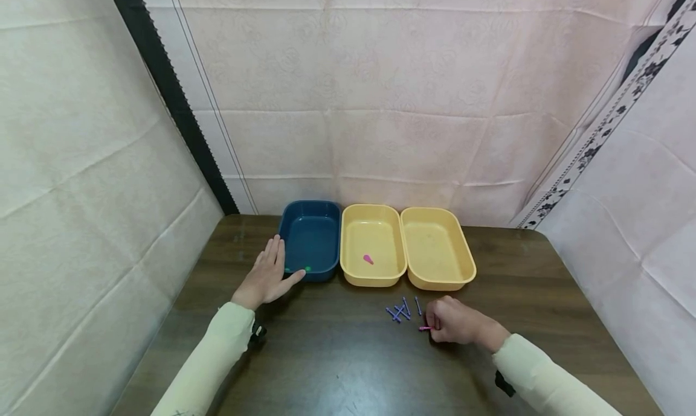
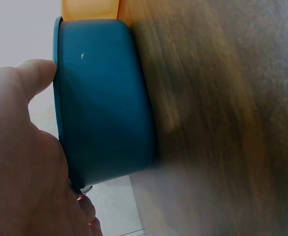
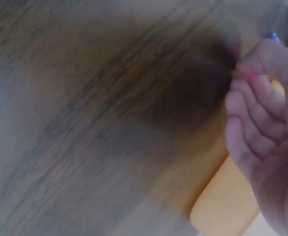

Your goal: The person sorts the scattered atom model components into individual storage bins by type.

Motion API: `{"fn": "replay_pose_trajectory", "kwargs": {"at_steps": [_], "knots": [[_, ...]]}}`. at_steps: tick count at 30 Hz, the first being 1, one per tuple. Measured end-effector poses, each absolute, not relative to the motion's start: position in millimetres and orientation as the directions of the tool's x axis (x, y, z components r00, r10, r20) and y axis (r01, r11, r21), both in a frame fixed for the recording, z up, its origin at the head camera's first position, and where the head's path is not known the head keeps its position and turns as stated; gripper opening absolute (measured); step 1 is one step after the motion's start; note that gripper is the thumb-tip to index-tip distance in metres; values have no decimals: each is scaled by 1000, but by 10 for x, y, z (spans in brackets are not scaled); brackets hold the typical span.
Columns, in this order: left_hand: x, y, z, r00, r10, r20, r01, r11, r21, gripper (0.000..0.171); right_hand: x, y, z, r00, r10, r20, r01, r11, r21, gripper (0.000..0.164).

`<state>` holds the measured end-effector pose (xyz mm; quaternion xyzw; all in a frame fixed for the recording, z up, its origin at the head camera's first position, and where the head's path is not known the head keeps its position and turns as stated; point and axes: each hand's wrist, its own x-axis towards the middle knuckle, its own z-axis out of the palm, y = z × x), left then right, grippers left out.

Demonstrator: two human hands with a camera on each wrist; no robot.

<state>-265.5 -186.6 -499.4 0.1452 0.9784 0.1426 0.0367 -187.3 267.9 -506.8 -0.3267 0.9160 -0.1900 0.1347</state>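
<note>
My left hand (image 1: 267, 276) rests at the near left corner of a blue plastic container (image 1: 312, 229), fingers straight, thumb stretched along the front rim. In the left wrist view the thumb (image 2: 38, 76) touches that rim. My right hand (image 1: 450, 320) is low over the table and pinches a small pink stick (image 1: 424, 328) between thumb and fingertips; most of the stick is hidden by the fingers. Just left of it several thin purple sticks (image 1: 401, 312) with knobbed ends lie loosely crossed on the wood, and a single purple stick (image 1: 417, 305) lies apart.
Two yellow containers stand in a row right of the blue one. The middle yellow container (image 1: 375, 223) holds a pink piece (image 1: 368, 259); beside it is the right yellow container (image 1: 437, 241). Small green bits (image 1: 307, 269) show inside the blue container. Pale cloth (image 1: 380, 102) hangs behind the brown table (image 1: 326, 355).
</note>
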Motion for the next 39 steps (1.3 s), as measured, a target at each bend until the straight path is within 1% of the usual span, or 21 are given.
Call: {"fn": "replay_pose_trajectory", "kwargs": {"at_steps": [4,8,15,21,27,33,39], "knots": [[-2651,-1861,-4993,-955,296,-29,275,915,294,102,-1875,2666,-5088,-720,-683,-124,-579,690,-434,14],[-2649,-1859,-4993,-954,298,-27,276,913,299,102,-1874,2644,-5078,-685,-723,-88,-638,654,-406,15],[-2645,-1870,-4996,-954,298,-35,276,918,286,104,-1885,2588,-4883,-647,-759,-66,-681,615,-399,17],[-2641,-1876,-4994,-954,299,-35,277,917,286,103,-1921,2543,-4668,-646,-757,-98,-678,628,-382,18],[-2650,-1874,-4996,-953,300,-29,280,916,288,104,-1993,2498,-4452,-665,-733,-145,-661,667,-343,17],[-2654,-1873,-4989,-954,299,-33,277,915,293,103,-2081,2454,-4271,-667,-737,-110,-677,661,-323,18],[-2661,-1871,-4999,-954,298,-35,276,916,291,103,-2189,2385,-4132,-659,-750,-62,-713,648,-266,17]]}}
